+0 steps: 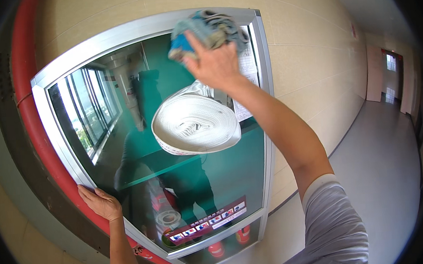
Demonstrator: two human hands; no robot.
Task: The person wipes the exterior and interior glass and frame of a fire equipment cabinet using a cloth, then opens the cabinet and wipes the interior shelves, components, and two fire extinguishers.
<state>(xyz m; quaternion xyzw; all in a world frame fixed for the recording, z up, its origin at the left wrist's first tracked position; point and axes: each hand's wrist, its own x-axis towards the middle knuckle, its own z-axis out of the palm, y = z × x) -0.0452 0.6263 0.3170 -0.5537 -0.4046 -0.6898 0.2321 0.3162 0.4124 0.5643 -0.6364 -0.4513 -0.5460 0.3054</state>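
My right hand (215, 63) is raised and grips a crumpled blue and grey cloth (209, 29), pressing it against the top right of a glass cabinet door (123, 138). My left hand (100, 202) rests flat on the door's silver frame (60, 142) at its lower left edge. Behind the glass a coiled white fire hose (195, 124) lies on a green shelf. Red fire extinguishers (216, 250) stand at the cabinet's bottom.
A red pipe (27, 96) curves along the cabinet's left side. Beige tiled wall (309, 61) surrounds the cabinet. A corridor with a grey floor (376, 169) runs off to the right toward a far doorway (391, 75). The glass reflects windows and a person.
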